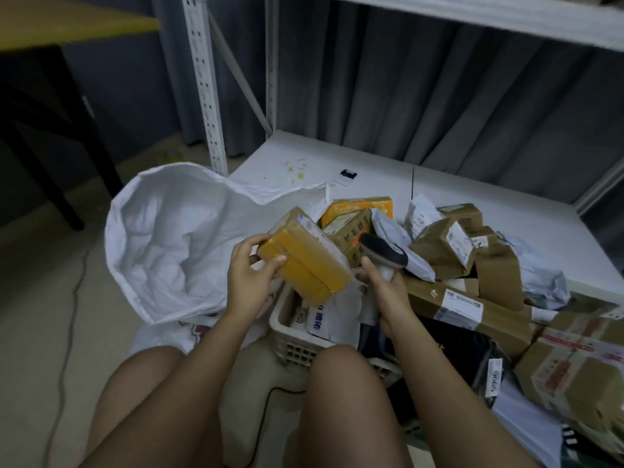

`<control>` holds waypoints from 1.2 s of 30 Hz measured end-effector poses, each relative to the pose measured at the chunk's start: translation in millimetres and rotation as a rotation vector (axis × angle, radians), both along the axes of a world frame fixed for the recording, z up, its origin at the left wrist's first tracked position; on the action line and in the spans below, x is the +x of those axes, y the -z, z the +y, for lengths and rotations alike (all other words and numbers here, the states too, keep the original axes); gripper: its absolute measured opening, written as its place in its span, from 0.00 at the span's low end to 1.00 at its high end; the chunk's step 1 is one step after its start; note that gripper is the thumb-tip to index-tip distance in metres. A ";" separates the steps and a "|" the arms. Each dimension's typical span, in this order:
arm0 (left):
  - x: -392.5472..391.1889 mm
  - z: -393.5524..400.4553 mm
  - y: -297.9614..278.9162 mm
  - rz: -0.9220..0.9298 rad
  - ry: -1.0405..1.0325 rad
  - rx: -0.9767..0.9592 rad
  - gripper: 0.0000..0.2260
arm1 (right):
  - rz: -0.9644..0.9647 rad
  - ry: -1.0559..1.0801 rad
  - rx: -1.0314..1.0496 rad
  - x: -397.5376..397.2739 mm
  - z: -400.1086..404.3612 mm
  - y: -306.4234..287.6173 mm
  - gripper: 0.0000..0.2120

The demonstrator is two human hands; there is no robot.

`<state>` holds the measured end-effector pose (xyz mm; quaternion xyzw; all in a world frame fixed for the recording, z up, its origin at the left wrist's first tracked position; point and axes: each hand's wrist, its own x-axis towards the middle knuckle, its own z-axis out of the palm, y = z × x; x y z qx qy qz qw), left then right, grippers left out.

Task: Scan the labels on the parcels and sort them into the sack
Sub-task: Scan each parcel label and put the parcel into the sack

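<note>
The left hand (pixel 250 275) grips one end of a flat rectangular parcel wrapped in glossy yellow-brown tape (pixel 305 265), thumb across its near edge and fingers behind, holding it tilted above a beige slotted plastic basket (pixel 297 347) that has more packets in it. The right hand (pixel 388 292) is wrapped round the white grip of a handheld barcode scanner with a black head (pixel 383 253), whose head sits just beside the parcel's far end. The parcel's white label appears to lie on the upper right face, turned partly away from the camera, so its print cannot be read here. To scan well, the label should probably be rotated to face the scanner window squarely, kept flat and clear of tape glare, with the scanner drawn back a little rather than crowded against it. The large white woven sack (pixel 169 244) gapes open just left of the left hand, so a short sideways drop should suffice once the code registers. A heap of brown cardboard boxes and grey mailers (pixel 466 251) waits to the right on the white shelf board (pixel 371 170).
</note>
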<state>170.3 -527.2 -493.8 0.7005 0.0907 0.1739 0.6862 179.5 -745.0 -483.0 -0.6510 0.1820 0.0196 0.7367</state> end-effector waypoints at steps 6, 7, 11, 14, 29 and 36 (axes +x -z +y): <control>-38.9 23.6 -49.4 -0.036 0.070 -0.107 0.14 | -0.138 -0.120 0.092 -18.6 43.6 -41.3 0.46; -45.4 29.7 -54.6 -0.004 0.088 -0.119 0.12 | -0.156 -0.108 0.096 -21.9 49.4 -47.6 0.46; -56.3 50.8 -74.4 0.191 0.094 -0.200 0.19 | -0.229 -0.115 0.026 -33.0 66.8 -69.1 0.35; -58.3 70.3 -89.4 0.280 0.176 -0.258 0.31 | -0.308 -0.183 -0.052 -41.2 75.8 -84.5 0.24; -58.3 119.5 -90.6 0.247 -0.056 0.004 0.30 | -0.322 -0.519 -0.535 -37.9 85.8 -105.1 0.14; -54.1 117.4 -93.7 0.237 -0.034 0.087 0.28 | -0.432 -0.702 -0.682 -59.4 64.7 -114.5 0.24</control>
